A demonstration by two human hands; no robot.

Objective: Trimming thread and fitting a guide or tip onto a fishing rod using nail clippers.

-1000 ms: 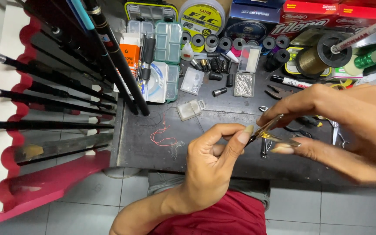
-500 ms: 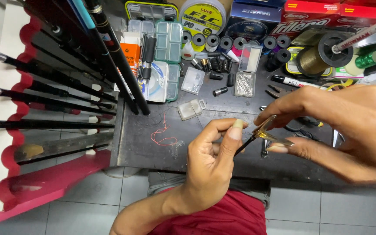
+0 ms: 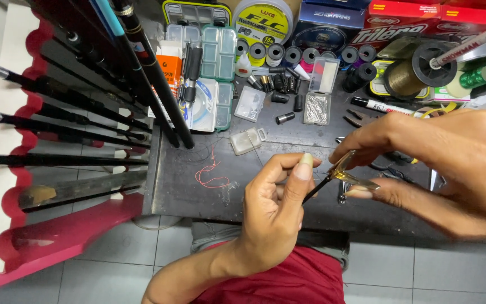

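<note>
**Inspector:** What is in hand?

**Onlooker:** A thin dark rod tip with a small gold guide, held just above the near edge of the bench. The left hand is narrow, pinching the rod between thumb and forefinger. The right hand pinches the guide, its other fingers spread.

**Inspector:** How would it handle?

**Onlooker:** I judge it light, whippy and easily snapped; the guide looks small and slippery. Best gripped close to the guide, as now.

**Inspector:** Containers?

**Onlooker:** Far centre, a green-edged tackle box with clear compartments; contents too small to tell. To its right, an open clear case holds fine metal pieces. A small clear box sits nearer; its contents cannot be made out. Line spools stand at the far right.
</note>
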